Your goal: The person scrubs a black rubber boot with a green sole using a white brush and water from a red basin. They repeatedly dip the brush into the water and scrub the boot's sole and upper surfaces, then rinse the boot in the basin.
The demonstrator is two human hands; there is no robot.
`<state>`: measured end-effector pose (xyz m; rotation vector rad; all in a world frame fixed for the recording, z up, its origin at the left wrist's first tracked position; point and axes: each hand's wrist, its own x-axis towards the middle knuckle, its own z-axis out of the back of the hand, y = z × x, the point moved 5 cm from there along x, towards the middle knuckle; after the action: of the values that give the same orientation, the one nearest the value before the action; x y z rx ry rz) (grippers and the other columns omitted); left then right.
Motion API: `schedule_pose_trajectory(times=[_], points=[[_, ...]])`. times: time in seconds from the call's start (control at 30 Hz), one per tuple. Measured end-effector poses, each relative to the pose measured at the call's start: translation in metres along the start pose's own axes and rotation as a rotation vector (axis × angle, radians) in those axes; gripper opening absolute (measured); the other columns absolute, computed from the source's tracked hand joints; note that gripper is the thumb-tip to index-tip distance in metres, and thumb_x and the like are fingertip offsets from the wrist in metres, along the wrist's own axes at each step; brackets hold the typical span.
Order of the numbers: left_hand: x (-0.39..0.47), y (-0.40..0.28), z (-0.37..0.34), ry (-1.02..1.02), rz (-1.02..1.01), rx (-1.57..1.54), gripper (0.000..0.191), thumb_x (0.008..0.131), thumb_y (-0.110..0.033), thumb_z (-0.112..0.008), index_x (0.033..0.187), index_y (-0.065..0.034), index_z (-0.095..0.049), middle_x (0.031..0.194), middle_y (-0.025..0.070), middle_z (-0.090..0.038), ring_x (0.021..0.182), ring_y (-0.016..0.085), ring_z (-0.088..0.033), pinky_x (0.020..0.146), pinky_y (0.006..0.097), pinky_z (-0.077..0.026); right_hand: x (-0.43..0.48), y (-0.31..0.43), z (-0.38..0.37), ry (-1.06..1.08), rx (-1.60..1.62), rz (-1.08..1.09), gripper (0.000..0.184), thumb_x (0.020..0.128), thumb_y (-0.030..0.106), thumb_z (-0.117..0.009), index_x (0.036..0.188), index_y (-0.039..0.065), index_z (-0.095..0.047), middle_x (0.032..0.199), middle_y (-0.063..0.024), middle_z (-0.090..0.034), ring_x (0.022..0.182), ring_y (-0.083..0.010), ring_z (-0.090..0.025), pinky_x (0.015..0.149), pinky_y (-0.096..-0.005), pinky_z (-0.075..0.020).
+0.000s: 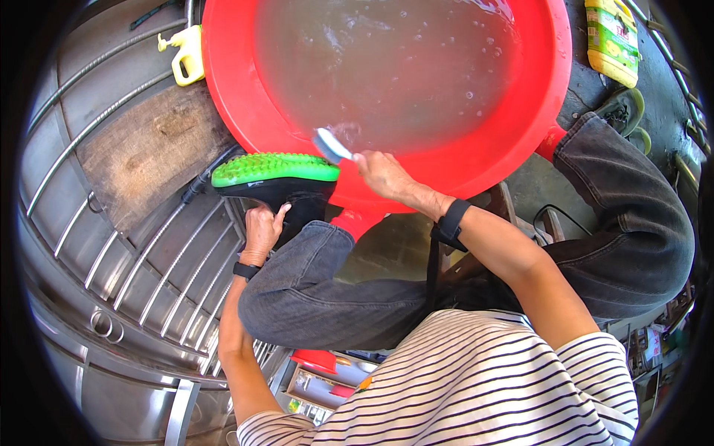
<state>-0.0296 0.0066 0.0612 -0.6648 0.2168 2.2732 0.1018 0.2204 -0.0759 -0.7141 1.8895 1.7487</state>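
My left hand (263, 229) grips a black boot (304, 196) beside my left knee, thumb pressed against its dark upper. The boot is turned over, so its bright green treaded sole (273, 169) faces up. In my right hand (387, 174) is the handle of a scrub brush (330, 145) with a white back and greyish bristles. The brush head is just past the sole's right end, over the near rim of a large red plastic tub (228, 106); whether it touches the sole I cannot tell. Cloudy water (385, 72) with some bubbles fills the tub.
A yellow pump jug (191, 54) stands against the tub's left side. Another yellow jug (612, 47) with a green label lies at upper right, near a dark shoe (623, 108). At left, a wooden board (153, 153) rests on metal bars (159, 287).
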Motion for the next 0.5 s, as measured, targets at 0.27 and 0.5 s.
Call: schedule_pose_trajectory(times=[0.27,0.5], points=[[0.007,-0.003,0.002,-0.016,-0.037,-0.026,0.053,0.082,-0.033,-0.070,0.051,0.0031,-0.049,0.050,0.0237,-0.048,0.051,0.043,-0.052,0.048,0.0491,-0.038,0.004,-0.019,0.011,0.040,-0.501,-0.035,0.040,0.098,0.034,-0.041,0.101,-0.001,-0.058,0.085,-0.0240,-0.066,0.085,-0.0419,-0.064,0.073,-0.0531,-0.0504],[-0.002,0.005,0.009,-0.078,0.100,-0.109,0.054,0.079,-0.034,-0.074,0.053,0.0057,-0.048,0.052,0.0251,-0.048,0.051,0.044,-0.050,0.049,0.0484,-0.037,0.017,-0.045,0.065,-0.199,-0.730,-0.073,0.037,0.096,0.036,-0.044,0.095,0.002,-0.057,0.076,-0.0183,-0.067,0.073,-0.0355,-0.067,0.064,-0.0447,-0.0540]])
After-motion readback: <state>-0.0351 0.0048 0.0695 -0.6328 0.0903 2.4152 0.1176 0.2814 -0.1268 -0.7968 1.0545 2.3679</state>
